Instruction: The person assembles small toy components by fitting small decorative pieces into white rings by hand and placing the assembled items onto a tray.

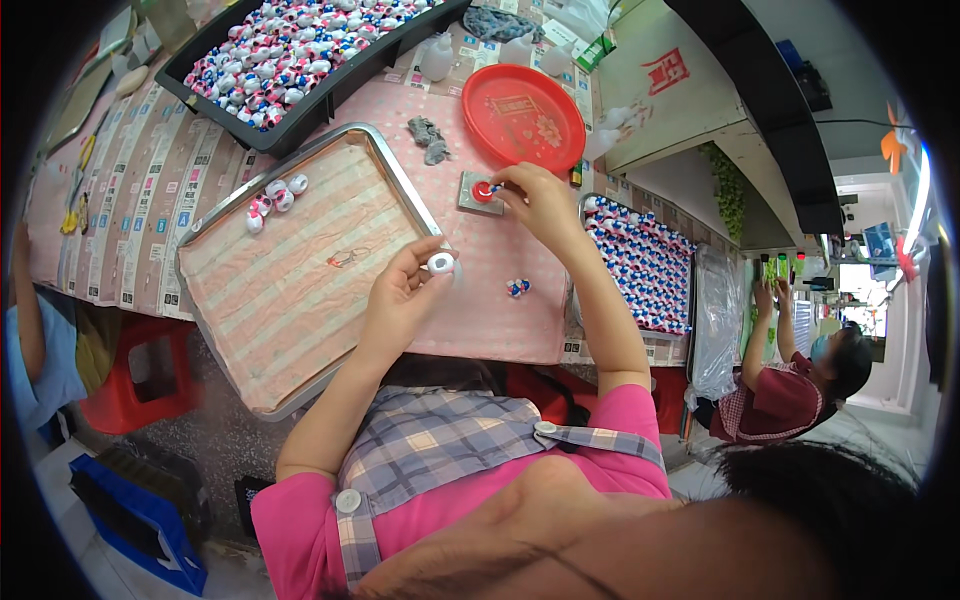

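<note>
Left hand (392, 308): grip closed on white piece (440, 263), by right edge of lined metal tray (290, 270). Right hand (545, 207): fingertips at red disc (481, 192) on grey block (467, 196); can't tell if grip pinches anything. Blue-white bits (518, 288) on pink-covered tabletop (490, 325), red dish (520, 130) beyond, filled tray (640, 333) right.

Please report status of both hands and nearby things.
Left hand: holding small round white piece. Right hand: at round red pad on grey square block, grip unclear. Nearby: small blue-and-white pieces on pink checked cloth.
</note>
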Motion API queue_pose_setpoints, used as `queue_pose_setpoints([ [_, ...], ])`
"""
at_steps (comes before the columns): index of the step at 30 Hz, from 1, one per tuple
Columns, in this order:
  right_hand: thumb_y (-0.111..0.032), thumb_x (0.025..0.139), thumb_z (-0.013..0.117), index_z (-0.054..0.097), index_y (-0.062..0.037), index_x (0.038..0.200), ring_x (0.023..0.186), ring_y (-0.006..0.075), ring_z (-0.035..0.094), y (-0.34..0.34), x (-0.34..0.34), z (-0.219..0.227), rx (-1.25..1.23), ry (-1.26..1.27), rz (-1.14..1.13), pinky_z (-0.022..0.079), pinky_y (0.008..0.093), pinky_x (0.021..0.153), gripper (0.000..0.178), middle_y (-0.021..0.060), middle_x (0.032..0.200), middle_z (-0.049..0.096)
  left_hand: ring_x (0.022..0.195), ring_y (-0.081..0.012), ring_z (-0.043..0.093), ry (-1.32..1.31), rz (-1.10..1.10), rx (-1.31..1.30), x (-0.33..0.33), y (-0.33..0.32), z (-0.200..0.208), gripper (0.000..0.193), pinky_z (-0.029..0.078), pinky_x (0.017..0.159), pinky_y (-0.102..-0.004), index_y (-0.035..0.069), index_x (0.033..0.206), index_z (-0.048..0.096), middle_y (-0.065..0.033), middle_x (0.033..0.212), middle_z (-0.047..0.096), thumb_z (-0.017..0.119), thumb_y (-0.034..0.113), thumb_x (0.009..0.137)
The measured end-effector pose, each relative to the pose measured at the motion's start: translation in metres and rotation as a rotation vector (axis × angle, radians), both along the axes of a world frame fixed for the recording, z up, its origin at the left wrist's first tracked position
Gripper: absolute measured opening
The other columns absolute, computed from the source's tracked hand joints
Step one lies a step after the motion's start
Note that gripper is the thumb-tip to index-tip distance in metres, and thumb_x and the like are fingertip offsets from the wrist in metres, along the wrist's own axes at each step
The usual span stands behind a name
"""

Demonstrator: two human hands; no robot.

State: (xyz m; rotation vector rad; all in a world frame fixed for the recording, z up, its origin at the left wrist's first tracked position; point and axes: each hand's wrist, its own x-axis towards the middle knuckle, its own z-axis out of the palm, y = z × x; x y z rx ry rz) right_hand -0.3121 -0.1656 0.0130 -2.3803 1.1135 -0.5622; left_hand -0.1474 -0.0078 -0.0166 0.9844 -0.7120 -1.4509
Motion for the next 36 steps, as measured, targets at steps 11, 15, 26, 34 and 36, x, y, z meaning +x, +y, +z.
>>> queue_pose_setpoints([
  [11,-0.009,0.075,0.056,0.061,-0.0039,0.081,0.081,0.0293,0.056,-0.004,0.014,-0.006,-0.164,0.262,0.085,0.044,0.0398,0.071,0.010,0.0118,0.077,0.057,0.089,-0.0089,0.055,0.053,0.120,-0.055,0.002,0.001,-0.001,0.028,0.045,0.078,-0.0217,0.000,0.106,0.052,-0.0055,0.098,0.058,0.061,0.003,0.079],
  [15,-0.008,0.073,0.058,0.061,-0.0038,0.082,0.075,0.0284,0.056,-0.002,0.010,-0.002,-0.176,0.188,0.103,0.045,0.0377,0.068,0.010,0.0115,0.075,0.056,0.089,-0.0089,0.055,0.047,0.121,-0.062,0.001,0.001,-0.002,0.028,0.045,0.079,-0.0222,0.000,0.106,0.053,-0.0055,0.098,0.058,0.061,0.001,0.079],
  [26,-0.003,0.076,0.063,0.063,-0.0022,0.090,0.074,0.0082,0.055,0.051,0.013,0.035,0.560,-0.209,0.283,0.043,0.0219,0.066,0.014,0.0009,0.078,0.061,0.084,-0.0098,0.058,-0.058,0.133,-0.037,-0.005,0.002,-0.002,0.026,0.048,0.073,-0.0211,-0.003,0.102,0.053,-0.0081,0.093,0.060,0.061,0.001,0.078],
  [34,-0.007,0.075,0.065,0.065,-0.0020,0.087,0.070,0.0099,0.058,0.059,0.010,0.024,0.634,-0.307,0.317,0.045,0.0241,0.065,0.014,0.0040,0.078,0.062,0.076,-0.0074,0.058,-0.295,0.156,-0.070,-0.007,0.010,0.006,0.018,0.047,0.065,-0.0207,-0.001,0.093,0.060,-0.0051,0.084,0.063,0.064,0.004,0.076],
  [36,-0.006,0.073,0.066,0.065,-0.0017,0.088,0.071,0.0096,0.057,0.061,0.007,0.022,0.801,-0.404,0.290,0.045,0.0228,0.066,0.016,0.0035,0.078,0.062,0.076,-0.0073,0.058,-0.316,0.168,-0.100,-0.008,0.011,0.009,0.016,0.047,0.065,-0.0209,-0.001,0.092,0.061,-0.0045,0.084,0.063,0.064,0.004,0.076],
])
